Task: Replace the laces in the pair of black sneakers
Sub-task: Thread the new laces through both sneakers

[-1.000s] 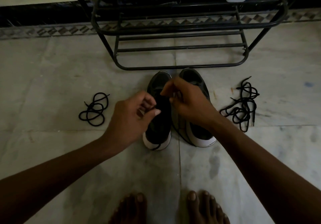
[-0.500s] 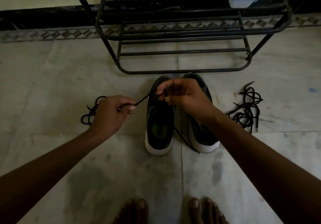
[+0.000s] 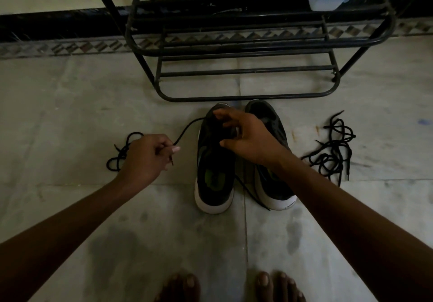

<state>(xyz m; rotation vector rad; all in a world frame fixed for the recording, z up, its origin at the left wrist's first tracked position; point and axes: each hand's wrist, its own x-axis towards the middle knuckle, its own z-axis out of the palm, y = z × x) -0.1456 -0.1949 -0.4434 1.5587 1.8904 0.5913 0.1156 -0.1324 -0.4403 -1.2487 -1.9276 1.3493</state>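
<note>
Left hand (image 3: 145,156) pinching lace (image 3: 187,128) — running to sneaker (image 3: 210,180), right hand (image 3: 253,137) gripping its upper

Left hand (image 3: 145,156): knuckles up, thumb and forefinger pinching end of thin black shoelace (image 3: 185,129), other fingers curled.
Right hand (image 3: 250,140): palm down, fingers bent and spread, fingertips on black white-soled sneaker (image 3: 212,180); grip unclear.
Left forearm (image 3: 70,219), right forearm (image 3: 351,208): bare, stretched forward.

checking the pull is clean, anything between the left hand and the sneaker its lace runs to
Nothing visible does. The lace arcs freely over bare floor from the left hand's pinch to the sneaker's far end, where the right hand covers the spot it enters.
</note>
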